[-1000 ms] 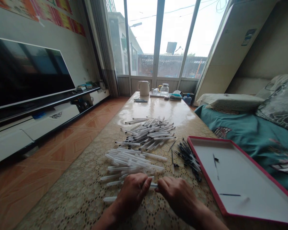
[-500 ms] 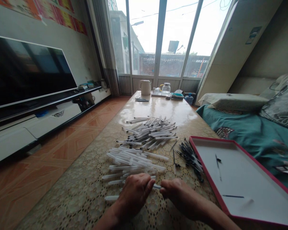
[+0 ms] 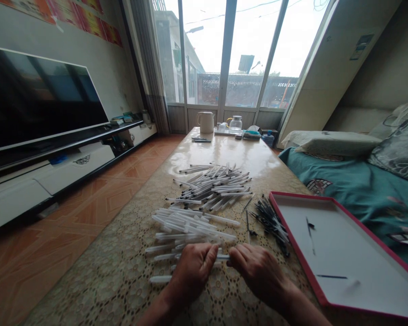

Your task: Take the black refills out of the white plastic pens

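Between my two hands a pen (image 3: 223, 257) lies level, one end in each; only its pale middle shows. My left hand (image 3: 197, 267) is closed round the left end, thumb on top. The fingers of my right hand (image 3: 253, 265) are pinched on the other end. Just beyond my left hand is a heap of white translucent pen barrels (image 3: 187, 226). Farther back lies a pile of pens with dark tips (image 3: 214, 188). Black refills and caps (image 3: 270, 222) are bunched to the right, with a few loose ones beside them.
A shallow red-rimmed tray (image 3: 321, 296) on the right holds two dark refills. At the table's far end stand a beige jug (image 3: 206, 122), a glass teapot (image 3: 235, 123) and a tissue pack (image 3: 251, 132). A bed with teal cover (image 3: 347, 181) runs along the right.
My right hand has turned and risen slightly, its back now showing more. The pen stays between both hands, and my left hand has barely shifted.
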